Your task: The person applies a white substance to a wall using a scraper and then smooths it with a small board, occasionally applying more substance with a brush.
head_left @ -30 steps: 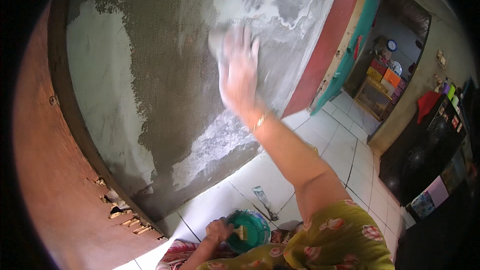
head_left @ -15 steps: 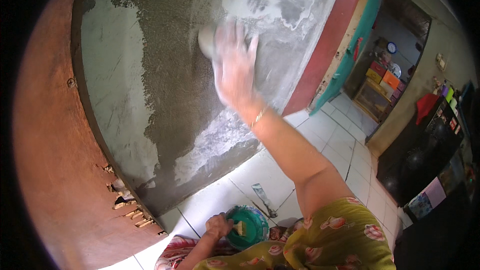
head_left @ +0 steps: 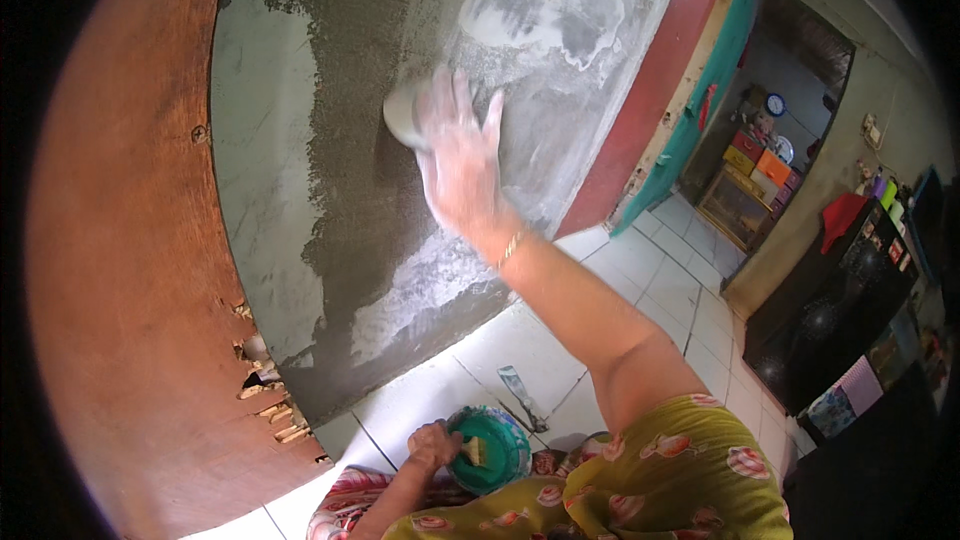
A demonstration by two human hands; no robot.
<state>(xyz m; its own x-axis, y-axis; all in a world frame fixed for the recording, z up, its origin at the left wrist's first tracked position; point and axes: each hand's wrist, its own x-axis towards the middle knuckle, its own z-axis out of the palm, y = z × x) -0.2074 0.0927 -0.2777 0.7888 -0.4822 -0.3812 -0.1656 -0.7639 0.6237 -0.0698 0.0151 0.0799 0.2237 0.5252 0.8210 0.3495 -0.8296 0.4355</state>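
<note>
My right hand (head_left: 462, 145) is pressed against a wall (head_left: 365, 140) patched with damp grey and dry whitish plaster. Its palm and curled fingers cover most of a pale, rounded piece (head_left: 402, 115), whose left edge sticks out; the kind is blurred. White residue coats the fingers. Low down, my left hand (head_left: 435, 444) is closed at the rim of a green bucket (head_left: 518, 448). From its fingers a brush (head_left: 474, 452) with pale yellowish bristles juts over the bucket, the handle hidden by the hand.
A putty knife (head_left: 522, 398) lies on the white tiles beyond the bucket. On the left, a brown wooden panel (head_left: 120, 240) has a splintered lower edge. A teal door (head_left: 690, 130) and red-brown frame stand right of the wall. A dark cabinet (head_left: 825, 315) is farther right.
My right hand has slid slightly down and left over the wall with the pale piece. My left hand stays at the bucket. The view has shifted slightly.
</note>
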